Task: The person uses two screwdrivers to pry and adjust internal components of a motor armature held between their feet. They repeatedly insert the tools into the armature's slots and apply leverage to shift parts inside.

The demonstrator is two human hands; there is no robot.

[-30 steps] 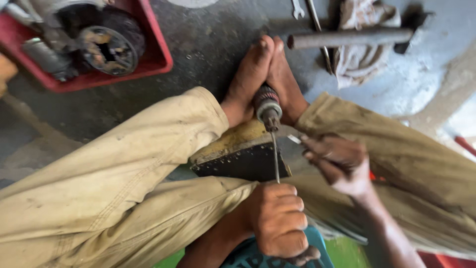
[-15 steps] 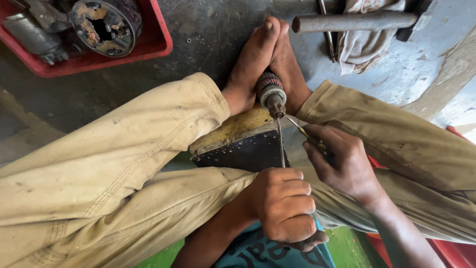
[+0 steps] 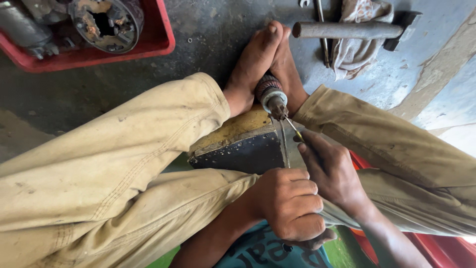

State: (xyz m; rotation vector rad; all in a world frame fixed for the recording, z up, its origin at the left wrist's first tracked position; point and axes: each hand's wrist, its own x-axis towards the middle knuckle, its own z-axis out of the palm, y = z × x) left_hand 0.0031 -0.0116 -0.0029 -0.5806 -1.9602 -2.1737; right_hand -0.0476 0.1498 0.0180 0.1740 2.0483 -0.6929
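I sit with my bare feet (image 3: 267, 64) clamping a motor armature (image 3: 269, 94) whose end points toward me. It rests against a dark wooden block (image 3: 238, 146) with a yellowish top, wedged between my legs. My left hand (image 3: 290, 206) is closed around a thin metal rod (image 3: 283, 144) that reaches up to the armature's end. My right hand (image 3: 332, 171) pinches a small slim tool (image 3: 296, 132) with a yellowish tip, also aimed at that end. What lies below my left fist is hidden.
A red plastic tray (image 3: 156, 42) with greasy motor parts sits at the top left. A hammer (image 3: 352, 30), a dirty rag (image 3: 362, 44) and a thin rod lie on the concrete floor at the top right. Something red shows under my right leg (image 3: 446, 248).
My right hand has moved up and left, bringing its slim tool to the armature's end. The view has shifted closer; my left hand keeps its grip on the rod.
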